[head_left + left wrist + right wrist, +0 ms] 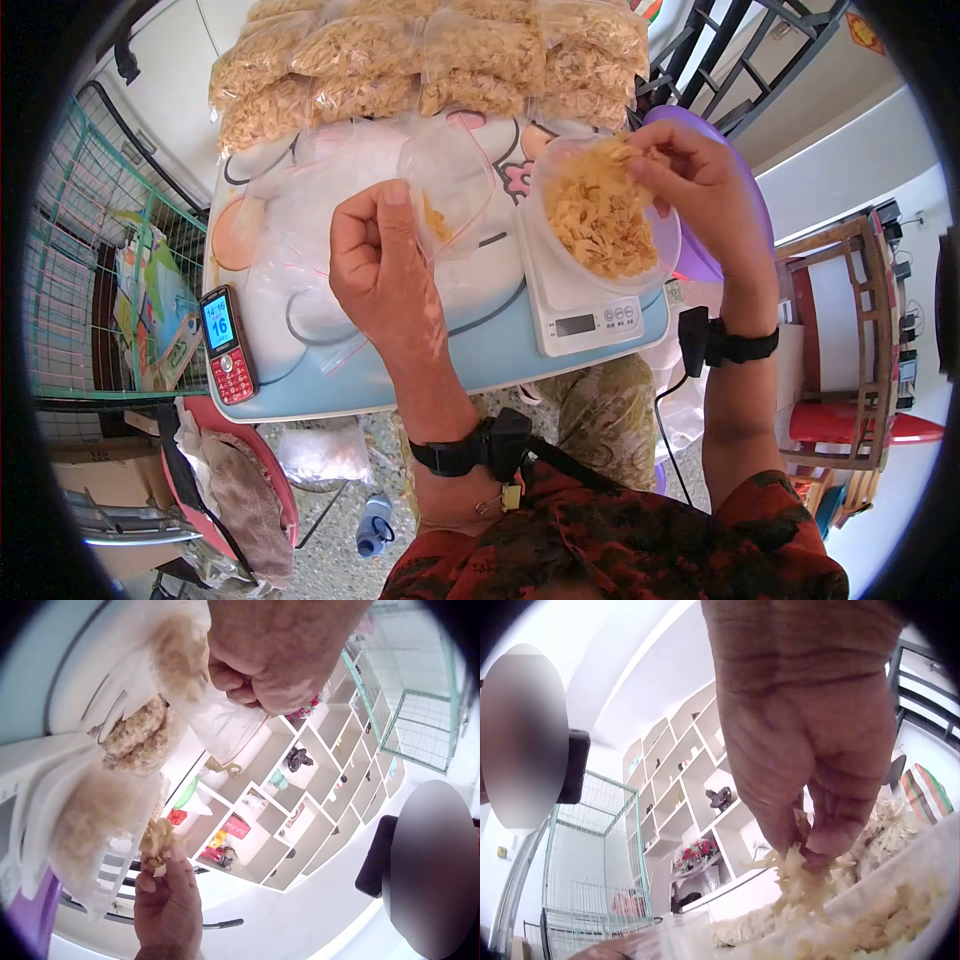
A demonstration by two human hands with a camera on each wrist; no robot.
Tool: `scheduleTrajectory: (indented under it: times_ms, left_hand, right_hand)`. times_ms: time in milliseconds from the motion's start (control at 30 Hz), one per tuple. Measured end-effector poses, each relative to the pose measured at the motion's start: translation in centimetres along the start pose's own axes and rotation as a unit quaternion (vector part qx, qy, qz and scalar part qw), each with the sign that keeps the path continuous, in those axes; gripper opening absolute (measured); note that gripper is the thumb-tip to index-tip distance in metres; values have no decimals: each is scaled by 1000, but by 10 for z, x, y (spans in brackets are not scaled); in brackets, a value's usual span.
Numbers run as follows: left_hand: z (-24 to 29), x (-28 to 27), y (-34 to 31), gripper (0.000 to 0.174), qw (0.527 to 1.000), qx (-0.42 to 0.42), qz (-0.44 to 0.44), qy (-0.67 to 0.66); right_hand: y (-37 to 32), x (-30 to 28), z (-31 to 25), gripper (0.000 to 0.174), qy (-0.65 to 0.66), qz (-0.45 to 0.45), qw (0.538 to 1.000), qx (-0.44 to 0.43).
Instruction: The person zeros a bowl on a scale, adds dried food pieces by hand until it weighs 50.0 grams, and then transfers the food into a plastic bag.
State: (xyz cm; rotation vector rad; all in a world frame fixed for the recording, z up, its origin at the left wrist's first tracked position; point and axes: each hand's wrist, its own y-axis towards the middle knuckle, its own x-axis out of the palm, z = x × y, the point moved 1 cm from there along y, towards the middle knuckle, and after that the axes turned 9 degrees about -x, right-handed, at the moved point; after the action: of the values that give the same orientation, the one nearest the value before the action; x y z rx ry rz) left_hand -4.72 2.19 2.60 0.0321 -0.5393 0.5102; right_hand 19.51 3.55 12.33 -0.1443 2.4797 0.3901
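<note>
My left hand point(378, 262) pinches the edge of a clear zip bag point(462, 178) between thumb and curled fingers. A few yellowish dried flakes point(437, 222) lie inside the bag. Over a white plastic bowl point(673, 248), my right hand point(695, 172) pinches a clump of pale, thin flakes point(799, 881) in its fingertips. More of these flakes point(603, 232) fill the bowl, which sits on a white kitchen scale point(553, 338). In the left wrist view, the right hand point(169, 904) holds the clump up beside the bowl.
Filled bags of flakes point(370, 50) are stacked along the table's far side. Other empty clear bags point(300, 220) lie on the table's left half. A red mobile phone point(231, 360) is at the left edge. A purple basin point(735, 210) stands beyond the scale on the right.
</note>
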Motion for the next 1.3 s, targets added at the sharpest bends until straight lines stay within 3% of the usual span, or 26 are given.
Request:
scheduleTrajectory:
  times_ms: [100,200,300,400,500,600,767,900,1100,1200,1300]
  left_hand:
    - [-1,0,0,17,1000,0,-11,-14]
    - [-1,1,0,16,1000,5,-14,-20]
    - [-1,1,0,16,1000,7,-12,-21]
    - [-3,-1,2,15,1000,7,-18,-23]
    - [2,-1,0,15,1000,-7,-17,-18]
    - [2,0,0,15,1000,-7,-14,-15]
    - [2,2,0,14,1000,-4,-13,-14]
    - [1,0,0,15,1000,7,-3,6]
    - [1,-1,2,17,1000,7,2,0]
    - [2,-1,1,17,1000,8,2,-1]
    - [2,-1,2,17,1000,10,3,0]
  right_hand:
    - [-1,-6,-3,15,48,19,999,6]
    - [-1,-9,4,18,9,-77,995,68]
    - [-3,1,10,25,-63,-108,987,103]
    - [-4,5,14,36,-94,-75,992,42]
    - [-6,5,6,44,-88,-57,991,78]
    - [-9,6,1,51,-171,-54,983,32]
    - [-17,17,-10,51,-250,-92,959,-98]
    - [-17,25,-1,44,-297,-82,946,-98]
    - [-11,23,5,33,-262,-31,961,-86]
    - [-12,11,1,23,-179,6,983,-44]
    - [-9,1,-6,16,-13,40,999,12]
